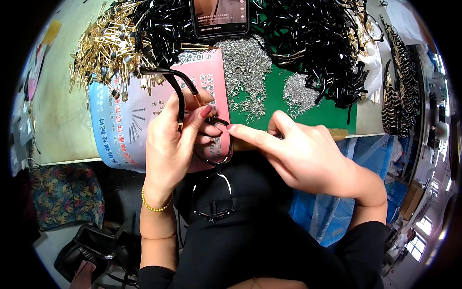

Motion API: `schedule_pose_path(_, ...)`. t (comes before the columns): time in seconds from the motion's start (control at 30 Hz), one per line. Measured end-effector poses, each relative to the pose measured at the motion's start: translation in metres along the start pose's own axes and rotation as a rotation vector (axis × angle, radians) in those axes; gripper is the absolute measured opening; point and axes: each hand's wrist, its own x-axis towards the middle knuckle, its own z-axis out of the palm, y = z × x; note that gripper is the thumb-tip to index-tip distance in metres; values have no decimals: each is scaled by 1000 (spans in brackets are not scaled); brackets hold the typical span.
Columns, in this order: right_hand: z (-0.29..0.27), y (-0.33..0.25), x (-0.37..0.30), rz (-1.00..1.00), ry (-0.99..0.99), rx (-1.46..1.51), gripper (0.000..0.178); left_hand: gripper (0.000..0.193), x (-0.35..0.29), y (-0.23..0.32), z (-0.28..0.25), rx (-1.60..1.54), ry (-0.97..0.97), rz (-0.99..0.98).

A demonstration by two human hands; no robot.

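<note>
Black glasses [220, 168] at the near edge of the worktop [62, 139]
Left hand [168, 139] pinches them between its fingers, apparently for steadiness; right hand [308, 156] extends an index finger against them, others curled, contents unclear; beyond, silver metal bits [245, 72] lie within reach

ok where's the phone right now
In the head view, the phone is at the top edge, slightly left of centre, just beyond the larger pile of small silver pieces, with black eyeglass parts heaped on both sides.
</note>
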Motion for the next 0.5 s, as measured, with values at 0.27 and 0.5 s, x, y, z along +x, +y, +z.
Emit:
schedule_pose_path(0.27,8,8,10,-50,3,-50,63,15,1,-2,1,-58,-11,26)
schedule_pose_path(0.5,9,10,11,-59,7,-47,63,10,-3,-3,5,145,3,118)
